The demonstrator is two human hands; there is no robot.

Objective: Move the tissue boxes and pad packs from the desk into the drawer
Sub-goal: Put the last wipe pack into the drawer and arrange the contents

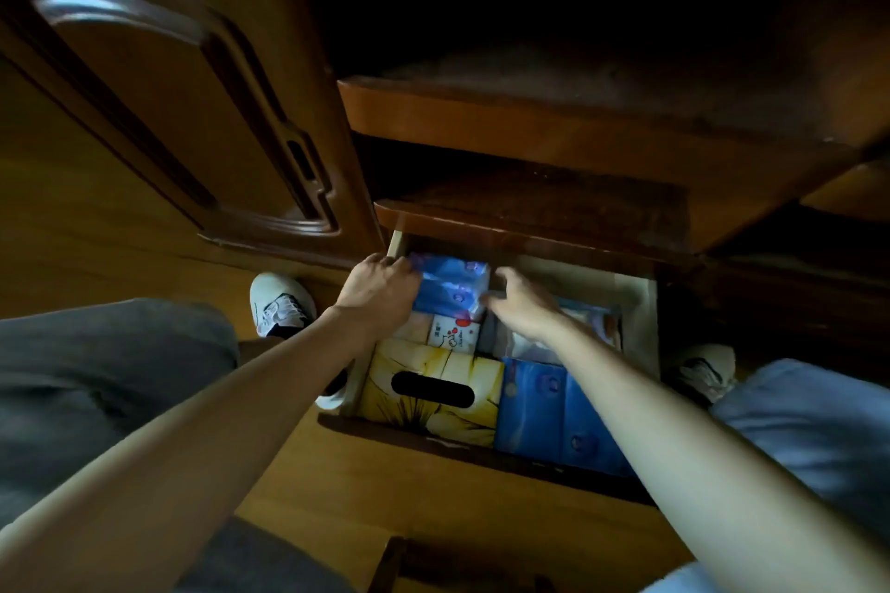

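Seating blue plastic-wrapped pad pack (450, 287) at rear of open wooden drawer (643, 323); left hand (378, 287) and right hand (522, 303) grip its sides, fingers curled. Already stowed: yellow floral tissue box (433, 392), blue packs (561, 414), small white pack (455, 335). Drawer nearly full. Desk unseen; remainder unknown.

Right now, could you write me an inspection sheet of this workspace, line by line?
Surface: open wooden drawer, nearly full.
Job's things: blue pack at the back left, between both hands; yellow tissue box front left; blue packs front right; small white pack between.
Clutter: nothing seen.
Grips: left hand and right hand hold the blue pack's sides.
Cables: nothing seen.
Surroundings: cabinet door open at left; wooden floor; white shoes.
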